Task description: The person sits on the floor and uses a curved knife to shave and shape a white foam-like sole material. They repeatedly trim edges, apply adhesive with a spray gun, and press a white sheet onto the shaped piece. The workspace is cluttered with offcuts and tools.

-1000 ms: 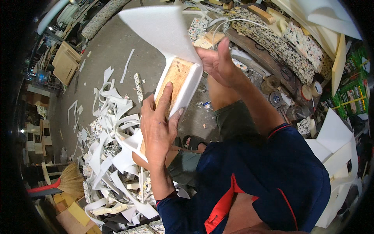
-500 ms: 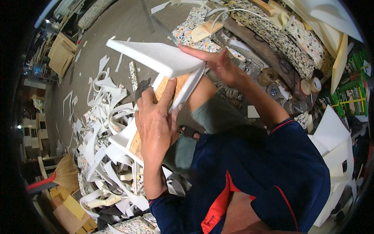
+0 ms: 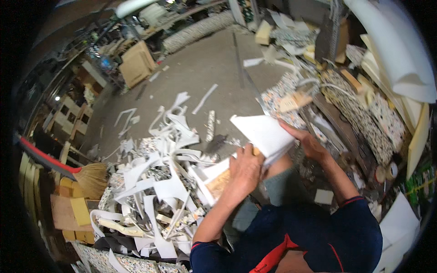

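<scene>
My left hand (image 3: pixel 244 172) grips a white foam-covered piece (image 3: pixel 261 133) with a tan wooden underside (image 3: pixel 219 183), holding it low over my knee. My right hand (image 3: pixel 304 142) holds the same piece at its right edge, fingers wrapped round the white covering. The piece is tilted, its white face turned up and away from me. My dark blue sleeves with red trim come in from the bottom edge.
A heap of white foam strips and offcuts (image 3: pixel 159 182) lies on the grey floor to my left. A broom head (image 3: pixel 93 179) and yellow foam blocks (image 3: pixel 75 209) sit at far left. Speckled foam boards (image 3: pixel 359 113) and white sheets (image 3: pixel 400 50) stack on the right.
The white piece has come down from high in front of me to just above my knee and turned flatter. Both hands stayed on it. The camera has tilted toward the floor.
</scene>
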`<state>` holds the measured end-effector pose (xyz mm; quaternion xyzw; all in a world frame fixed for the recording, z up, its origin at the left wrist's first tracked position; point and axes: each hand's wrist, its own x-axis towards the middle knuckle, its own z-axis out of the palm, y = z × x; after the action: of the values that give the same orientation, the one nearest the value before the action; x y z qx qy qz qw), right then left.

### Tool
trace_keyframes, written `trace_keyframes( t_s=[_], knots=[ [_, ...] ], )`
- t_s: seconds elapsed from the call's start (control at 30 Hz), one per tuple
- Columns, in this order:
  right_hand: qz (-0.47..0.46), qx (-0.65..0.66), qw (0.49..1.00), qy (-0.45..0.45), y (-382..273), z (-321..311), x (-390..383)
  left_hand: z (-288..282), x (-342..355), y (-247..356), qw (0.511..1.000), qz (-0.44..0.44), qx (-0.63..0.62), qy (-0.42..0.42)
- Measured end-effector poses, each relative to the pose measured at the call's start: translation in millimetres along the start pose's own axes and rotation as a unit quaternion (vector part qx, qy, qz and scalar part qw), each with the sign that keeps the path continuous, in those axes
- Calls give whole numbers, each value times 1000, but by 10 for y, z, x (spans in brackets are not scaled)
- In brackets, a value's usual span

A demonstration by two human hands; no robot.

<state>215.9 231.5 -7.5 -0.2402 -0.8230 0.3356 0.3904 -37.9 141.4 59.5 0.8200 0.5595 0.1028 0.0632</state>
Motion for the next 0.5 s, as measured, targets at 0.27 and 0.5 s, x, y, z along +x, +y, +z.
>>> trace_keyframes(
  t_s=[0.27,0.5],
  knots=[
    [25,-49,996,-64,-213,205,143,364,-138,-472,996,49,20,77],
    [11,-10,996,-83,300,277,76,470,-55,-451,985,66,-85,136]
  ],
)
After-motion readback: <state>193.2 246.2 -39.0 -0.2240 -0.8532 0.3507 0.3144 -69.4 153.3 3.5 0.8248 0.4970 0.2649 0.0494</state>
